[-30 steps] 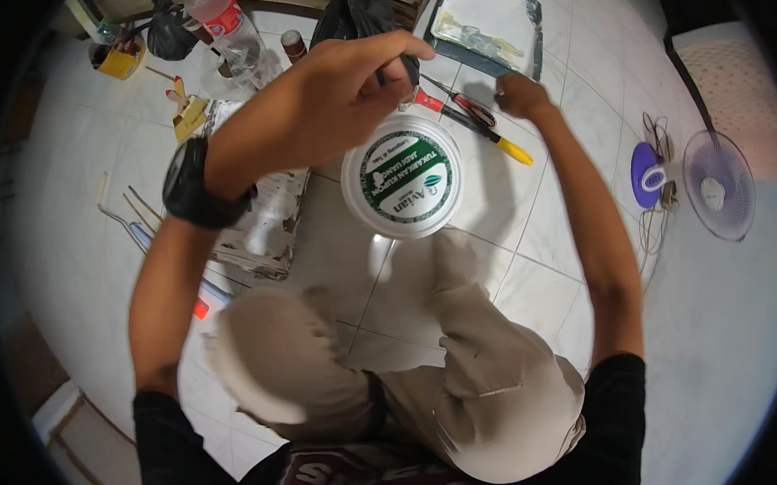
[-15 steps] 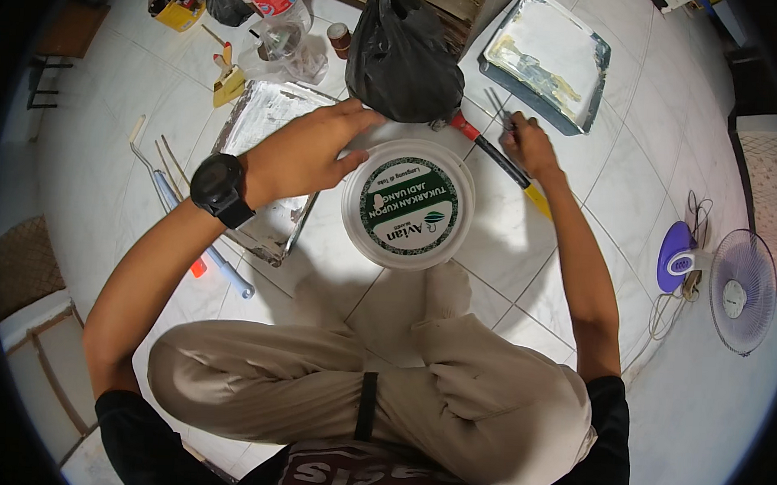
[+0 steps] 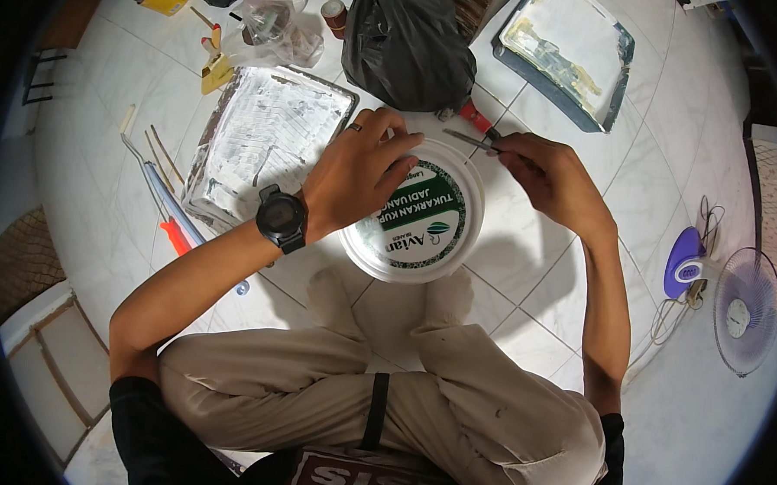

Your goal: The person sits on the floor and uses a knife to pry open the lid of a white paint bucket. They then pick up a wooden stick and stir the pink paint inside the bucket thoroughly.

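Note:
On the floor in front of me stands a round white tub (image 3: 441,223) with a green and white printed lid. My left hand (image 3: 357,172), wearing a black watch, is over the lid's left side, fingers bent and thumb apart. Nothing shows in its grasp. Between the fingers of my right hand (image 3: 543,176) is a slim grey metal tool (image 3: 464,140). Its thin end points left, over the tub's far rim. The tool's exact kind is unclear, and my hand hides its rear end.
Beyond the tub are a black plastic bag (image 3: 406,48) and a red-handled tool (image 3: 475,116). A paint-smeared white tray (image 3: 263,142) lies left, another tray (image 3: 566,55) far right. Further left are a brush (image 3: 214,61) and a blue-handled roller frame (image 3: 169,194). A purple fan (image 3: 737,310) stands right.
My right hand has swung left and nearer with the metal tool, bringing it over the tub's far rim. My left hand has moved right and nearer, onto the lid. The view has shifted slightly.

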A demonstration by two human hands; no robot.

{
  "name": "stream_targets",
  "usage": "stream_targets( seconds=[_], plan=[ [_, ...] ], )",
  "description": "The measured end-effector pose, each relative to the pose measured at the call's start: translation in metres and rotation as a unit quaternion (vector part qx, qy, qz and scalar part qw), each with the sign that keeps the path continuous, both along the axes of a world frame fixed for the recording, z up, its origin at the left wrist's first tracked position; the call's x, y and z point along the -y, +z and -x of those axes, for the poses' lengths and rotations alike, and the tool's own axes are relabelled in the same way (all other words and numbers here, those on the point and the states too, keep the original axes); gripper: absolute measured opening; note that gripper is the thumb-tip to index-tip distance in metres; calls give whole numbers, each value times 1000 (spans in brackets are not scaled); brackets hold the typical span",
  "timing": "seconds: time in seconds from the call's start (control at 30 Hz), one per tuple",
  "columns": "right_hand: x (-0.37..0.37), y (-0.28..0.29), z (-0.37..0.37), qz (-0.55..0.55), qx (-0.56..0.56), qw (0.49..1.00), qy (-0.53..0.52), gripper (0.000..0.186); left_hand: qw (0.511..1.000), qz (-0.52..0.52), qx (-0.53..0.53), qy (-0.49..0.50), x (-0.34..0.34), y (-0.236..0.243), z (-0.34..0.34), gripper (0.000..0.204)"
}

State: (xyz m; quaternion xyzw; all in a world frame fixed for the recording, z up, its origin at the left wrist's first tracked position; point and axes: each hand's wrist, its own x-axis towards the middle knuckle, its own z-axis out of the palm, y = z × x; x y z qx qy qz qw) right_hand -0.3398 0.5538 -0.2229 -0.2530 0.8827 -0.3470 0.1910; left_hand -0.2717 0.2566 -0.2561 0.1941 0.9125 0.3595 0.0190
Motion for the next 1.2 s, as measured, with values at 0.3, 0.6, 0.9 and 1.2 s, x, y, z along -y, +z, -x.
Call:
stream_targets(
  seconds=[0.3,0.6,0.9,1.2],
  plan=[
    [16,-8,17,-55,-49,997,7,12,998,-28,-38,45,-9,-14,-1,30],
    [18,-12,31,-108,-53,991,56,23,998,-8,-38,39,-9,-14,2,33],
    [17,-37,51,-130,-104,977,135,41,998,7,-45,31,-13,-14,4,34],
    [-2,-26,40,-147,-117,974,130,39,999,-12,12,48,-11,-16,2,27]
  ],
)
